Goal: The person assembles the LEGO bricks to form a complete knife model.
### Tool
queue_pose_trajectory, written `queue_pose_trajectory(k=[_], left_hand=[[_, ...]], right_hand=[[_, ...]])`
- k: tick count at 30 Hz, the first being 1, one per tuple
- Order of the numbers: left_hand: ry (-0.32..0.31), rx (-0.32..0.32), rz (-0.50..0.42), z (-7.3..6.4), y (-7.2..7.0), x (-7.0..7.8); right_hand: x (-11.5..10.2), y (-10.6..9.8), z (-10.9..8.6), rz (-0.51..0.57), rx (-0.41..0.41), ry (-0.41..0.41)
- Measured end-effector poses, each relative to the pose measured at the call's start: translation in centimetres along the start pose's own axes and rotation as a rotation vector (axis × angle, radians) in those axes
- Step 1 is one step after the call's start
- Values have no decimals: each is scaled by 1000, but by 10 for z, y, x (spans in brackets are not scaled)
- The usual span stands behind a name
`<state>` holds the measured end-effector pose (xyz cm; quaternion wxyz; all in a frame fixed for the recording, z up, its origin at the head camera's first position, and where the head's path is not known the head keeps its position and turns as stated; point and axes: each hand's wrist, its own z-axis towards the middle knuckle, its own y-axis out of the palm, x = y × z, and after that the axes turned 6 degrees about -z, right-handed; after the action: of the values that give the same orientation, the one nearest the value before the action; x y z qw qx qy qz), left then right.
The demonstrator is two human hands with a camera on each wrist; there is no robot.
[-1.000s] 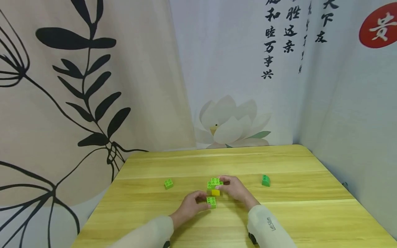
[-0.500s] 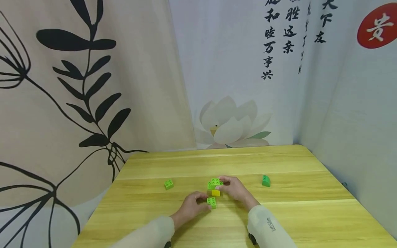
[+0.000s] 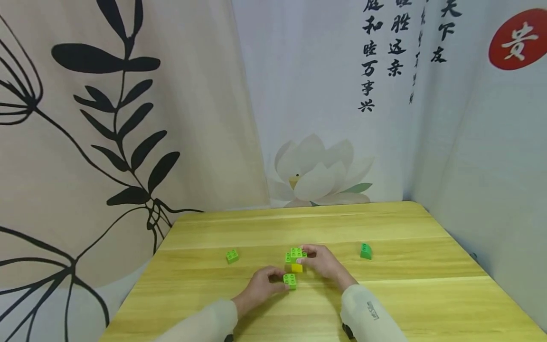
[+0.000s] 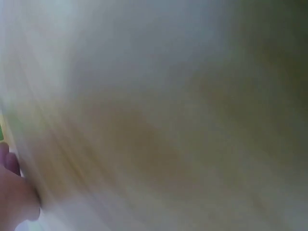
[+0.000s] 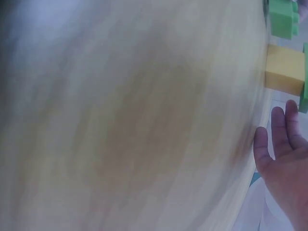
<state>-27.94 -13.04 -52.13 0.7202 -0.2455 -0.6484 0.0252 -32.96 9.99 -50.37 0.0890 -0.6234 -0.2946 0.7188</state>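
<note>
In the head view, my left hand [image 3: 261,287] pinches a lime-green toy building brick [image 3: 290,281] between thumb and fingers, just in front of a small stack. That stack has lime-green bricks [image 3: 296,254] on top of a yellow brick [image 3: 297,268]. At its right side my right hand [image 3: 323,261] grips the upper green part with thumb and forefinger. The right wrist view has the yellow brick [image 5: 285,70] beyond the right hand's [image 5: 288,168] loosely bent outer fingers, with a green brick [image 5: 281,19] farther off. Only part of the left hand [image 4: 17,192] enters the left wrist view.
A loose lime-green brick [image 3: 232,256] lies to the left on the wooden table [image 3: 419,294]. To the right sits a darker green brick [image 3: 365,251] with a sloped side. Printed curtains [image 3: 205,118] hang behind the table and along its right side.
The head view has tilted slightly. Both hands keep their grips; the brick in the left hand has shifted very slightly left, and the stack stays in place.
</note>
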Motion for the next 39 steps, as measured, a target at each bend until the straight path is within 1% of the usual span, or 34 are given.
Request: queue_pose_trajectory(k=[4,7,15,19,26,30,35,39], left_hand=[[-18,-28,-44,-1,-8,1],[-17,-40,-65,-1,-14,2],[2,-48,-40,-1,-26,10],[-16,-38,-42,2,-30,15],[-27,31,-45,14,-38,25],[-15,60,-47,23,-41,31],[14,52,-29,34,-43,35],[31,44,-5,41,-43,38]], right_hand=[[0,1,0,3,-5,-5],[0,1,1,16,-8,-5],[-1,0,0,34,-14,11],[-2,-1,0,39,-17,18],[-2,-1,-1,35,-22,14],[-3,-1,-1,41,-25,21],[-4,-2,-2,47,-23,34],[-2,-2,-1,47,-30,26]])
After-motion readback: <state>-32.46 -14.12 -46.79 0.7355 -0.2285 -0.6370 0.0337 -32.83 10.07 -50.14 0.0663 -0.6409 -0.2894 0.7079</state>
